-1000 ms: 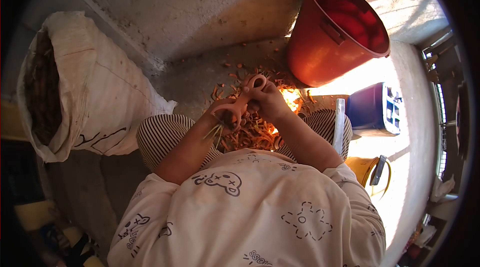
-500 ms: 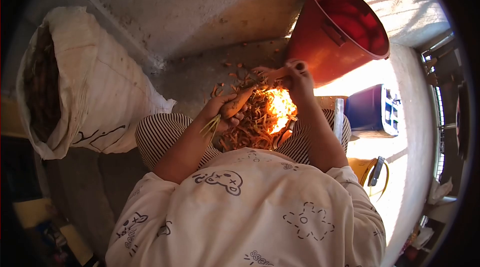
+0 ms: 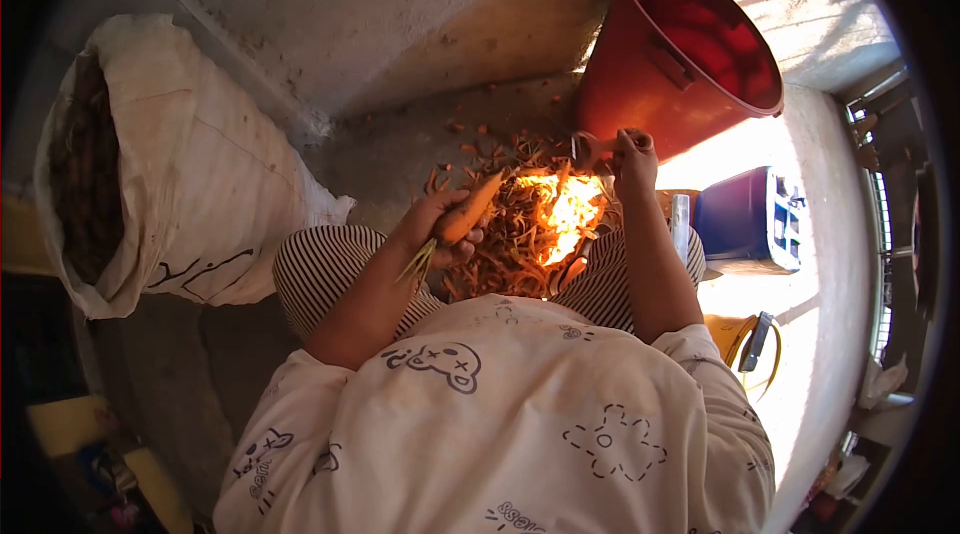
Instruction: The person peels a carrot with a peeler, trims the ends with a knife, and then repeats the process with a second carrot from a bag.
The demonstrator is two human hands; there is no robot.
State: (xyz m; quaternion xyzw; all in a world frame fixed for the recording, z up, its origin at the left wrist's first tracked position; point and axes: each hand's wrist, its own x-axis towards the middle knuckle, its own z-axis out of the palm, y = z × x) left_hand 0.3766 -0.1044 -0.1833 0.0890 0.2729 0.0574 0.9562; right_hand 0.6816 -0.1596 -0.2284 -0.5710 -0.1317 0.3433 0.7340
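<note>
My left hand (image 3: 437,224) is wrapped round an orange carrot (image 3: 470,211), its tip pointing up and away and its green stem ends hanging by my wrist. In my right hand (image 3: 637,159) is a peeler (image 3: 590,151), its head turned toward the carrot but apart from it. A heap of carrot peelings (image 3: 500,259) lies on the floor between my knees, below both hands. Bright sunlight washes out the heap's right part, so detail there is lost.
A large red bucket (image 3: 640,84) stands at the back right, close to my right hand. To the left, a white sack (image 3: 200,154) lies with its mouth open, carrots (image 3: 90,174) inside. A blue crate (image 3: 735,219) and a yellow container (image 3: 728,334) are on the right.
My right hand has moved right with the peeler, away from the carrot toward the red bucket. My left hand has shifted slightly left, with the carrot tilted more upright.
</note>
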